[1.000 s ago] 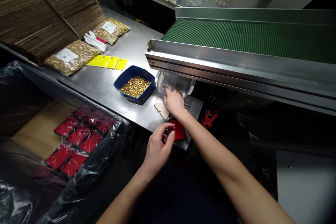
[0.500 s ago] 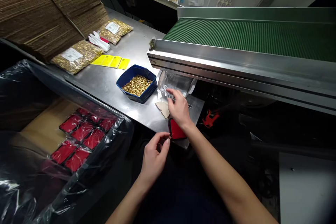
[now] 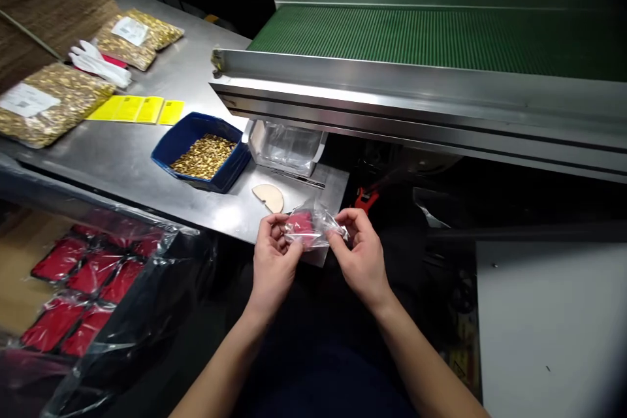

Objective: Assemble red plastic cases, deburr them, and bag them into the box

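Between my hands is a small clear plastic bag (image 3: 321, 219), crinkled and shiny. My left hand (image 3: 273, 264) pinches its left edge between thumb and fingers, and my right hand (image 3: 360, 261) pinches its right edge. A red item (image 3: 300, 227) shows through the plastic; I cannot tell whether it lies inside the bag or behind it. Just beyond the left fingers, a pale semicircular piece with a small notch (image 3: 269, 197) lies on the metal table (image 3: 230, 215). A light tray of clear bags (image 3: 289, 147) stands farther back, under the conveyor's edge.
A blue bin (image 3: 240, 160) holds small gold pieces. Yellow cards (image 3: 142, 109), white gloves (image 3: 98, 65) and bags of gold pieces (image 3: 59, 101) lie to the left. Bagged red items (image 3: 98, 271) fill a plastic-lined box at lower left. A green conveyor (image 3: 416, 39) overhangs the table.
My right hand has come back from the bag tray and now grips a clear bag. My left hand has taken hold of the bag too. The view has shifted right.
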Demonstrator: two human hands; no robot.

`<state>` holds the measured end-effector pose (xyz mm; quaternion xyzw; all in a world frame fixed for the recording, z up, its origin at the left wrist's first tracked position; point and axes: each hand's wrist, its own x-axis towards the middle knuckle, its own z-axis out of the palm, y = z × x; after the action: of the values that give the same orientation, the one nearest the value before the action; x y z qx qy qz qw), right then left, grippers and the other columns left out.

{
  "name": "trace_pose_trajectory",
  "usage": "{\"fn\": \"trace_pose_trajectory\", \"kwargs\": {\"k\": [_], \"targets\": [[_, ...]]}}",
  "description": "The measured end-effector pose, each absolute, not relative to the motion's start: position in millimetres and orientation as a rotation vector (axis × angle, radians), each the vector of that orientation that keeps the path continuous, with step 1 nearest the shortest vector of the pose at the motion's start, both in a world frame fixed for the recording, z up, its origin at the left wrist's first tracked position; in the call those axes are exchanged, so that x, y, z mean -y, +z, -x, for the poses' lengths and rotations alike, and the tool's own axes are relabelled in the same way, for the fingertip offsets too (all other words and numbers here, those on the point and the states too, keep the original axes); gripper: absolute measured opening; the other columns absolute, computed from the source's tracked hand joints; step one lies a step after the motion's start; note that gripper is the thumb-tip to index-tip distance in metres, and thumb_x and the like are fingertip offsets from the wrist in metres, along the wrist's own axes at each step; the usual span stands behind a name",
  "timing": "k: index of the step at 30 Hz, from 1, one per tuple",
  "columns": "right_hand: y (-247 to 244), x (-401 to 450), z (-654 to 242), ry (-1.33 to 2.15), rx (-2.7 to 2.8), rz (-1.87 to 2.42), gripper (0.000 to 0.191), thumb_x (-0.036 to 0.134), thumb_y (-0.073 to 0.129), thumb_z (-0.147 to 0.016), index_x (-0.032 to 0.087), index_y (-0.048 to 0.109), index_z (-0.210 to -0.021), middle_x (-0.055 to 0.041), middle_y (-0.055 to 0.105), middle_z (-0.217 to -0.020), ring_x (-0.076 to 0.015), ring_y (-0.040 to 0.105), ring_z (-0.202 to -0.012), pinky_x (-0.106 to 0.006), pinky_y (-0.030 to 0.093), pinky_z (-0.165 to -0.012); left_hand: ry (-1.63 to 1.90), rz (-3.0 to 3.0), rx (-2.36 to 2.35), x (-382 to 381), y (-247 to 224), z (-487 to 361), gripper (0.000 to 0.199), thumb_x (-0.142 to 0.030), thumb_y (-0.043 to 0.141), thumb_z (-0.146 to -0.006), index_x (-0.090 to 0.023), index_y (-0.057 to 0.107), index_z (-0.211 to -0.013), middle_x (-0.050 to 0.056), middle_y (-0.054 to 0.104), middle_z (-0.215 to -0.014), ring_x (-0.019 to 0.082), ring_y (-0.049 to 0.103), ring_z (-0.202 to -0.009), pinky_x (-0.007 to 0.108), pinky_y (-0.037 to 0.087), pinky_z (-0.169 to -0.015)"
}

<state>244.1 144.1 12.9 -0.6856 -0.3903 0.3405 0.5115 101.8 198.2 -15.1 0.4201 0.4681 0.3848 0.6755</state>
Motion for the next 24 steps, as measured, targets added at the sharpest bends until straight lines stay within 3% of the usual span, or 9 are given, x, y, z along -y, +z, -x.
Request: {"fn": "trace_pose_trajectory", "kwargs": {"k": [5, 8, 12, 15, 17, 19, 22, 24], "targets": [[16, -108, -247, 0.895, 0.938, 1.740, 0.013, 0.030, 0.066, -0.091, 0.025, 0.054, -0.087, 0.0045, 0.051, -0.073, -0.0134, 0.046, -0.061, -0.025, 0.038, -0.056, 0.689, -1.055, -0.985, -180, -27, -127, 0.044, -0.017, 0.075, -0.078, -0.024, 0.055, -0.116, -0.003, 0.065, -0.085, 0.013, 0.065, -0.072, 0.022, 0.051, -0.064], [16, -90, -247, 0.982, 1.008, 1.792, 0.022, 0.032, 0.066, -0.092, 0.025, 0.049, -0.079, 0.0068, 0.041, -0.064, -0.0129, 0.039, -0.054, -0.025, 0.033, -0.052, 0.670, -1.127, -1.002, -182, -26, -136, 0.022, -0.022, 0.076, -0.079, -0.021, 0.060, -0.094, -0.006, 0.056, -0.069, 0.011, 0.055, -0.059, 0.021, 0.043, -0.055], [11, -76, -253, 0.852, 1.093, 2.161, 0.013, 0.020, 0.055, -0.090, 0.027, 0.046, -0.084, 0.0065, 0.045, -0.063, -0.0158, 0.045, -0.052, -0.028, 0.033, -0.054, 0.908, -1.195, -1.217, -192, -16, -132, 0.024, -0.033, 0.069, -0.090, -0.024, 0.048, -0.083, -0.007, 0.046, -0.070, 0.010, 0.044, -0.059, 0.022, 0.037, -0.056], [8, -79, -255, 0.700, 1.274, 2.347, 0.020, 0.012, 0.049, -0.087, 0.027, 0.051, -0.100, -0.0021, 0.064, -0.085, -0.0225, 0.061, -0.071, -0.031, 0.038, -0.062, 0.973, -1.285, -1.268, -183, -10, -121, 0.024, -0.032, 0.066, -0.093, -0.024, 0.046, -0.082, -0.006, 0.045, -0.075, 0.011, 0.041, -0.062, 0.023, 0.037, -0.059], [8, -85, -251, 0.598, 1.397, 2.343, 0.017, 0.015, 0.050, -0.090, 0.026, 0.055, -0.103, -0.0070, 0.069, -0.098, -0.0258, 0.066, -0.084, -0.032, 0.039, -0.068, 0.903, -1.370, -1.232, -168, -9, -112, 0.025, -0.029, 0.063, -0.094, -0.024, 0.044, -0.078, -0.005, 0.044, -0.073, 0.013, 0.039, -0.061, 0.025, 0.036, -0.058], [8, -93, -243, 0.562, 1.420, 2.300, 0.009, 0.026, 0.052, -0.097, 0.026, 0.056, -0.090, -0.0048, 0.070, -0.086, -0.0242, 0.065, -0.076, -0.032, 0.036, -0.066, 0.795, -1.462, -1.192, -152, -10, -99, 0.027, -0.021, 0.061, -0.091, -0.024, 0.042, -0.072, -0.005, 0.042, -0.069, 0.013, 0.038, -0.060, 0.027, 0.033, -0.058], [9, -106, -232, 0.609, 1.422, 2.253, 0.035, 0.039, 0.052, -0.102, 0.025, 0.050, -0.070, 0.0006, 0.064, -0.064, -0.0184, 0.058, -0.057, -0.032, 0.027, -0.060, 0.624, -1.577, -1.166, -135, -14, -74, 0.029, -0.009, 0.059, -0.083, -0.023, 0.040, -0.066, -0.005, 0.040, -0.064, 0.013, 0.037, -0.058, 0.028, 0.028, -0.056], [10, -113, -228, 0.758, 1.510, 2.189, 0.033, 0.035, 0.055, -0.100, 0.024, 0.052, -0.069, 0.0021, 0.063, -0.063, -0.0167, 0.058, -0.057, -0.031, 0.025, -0.059, 0.467, -1.612, -1.198, -129, -19, -55, 0.028, -0.012, 0.058, -0.083, -0.023, 0.040, -0.065, -0.005, 0.039, -0.064, 0.014, 0.036, -0.057, 0.028, 0.027, -0.055]]}}
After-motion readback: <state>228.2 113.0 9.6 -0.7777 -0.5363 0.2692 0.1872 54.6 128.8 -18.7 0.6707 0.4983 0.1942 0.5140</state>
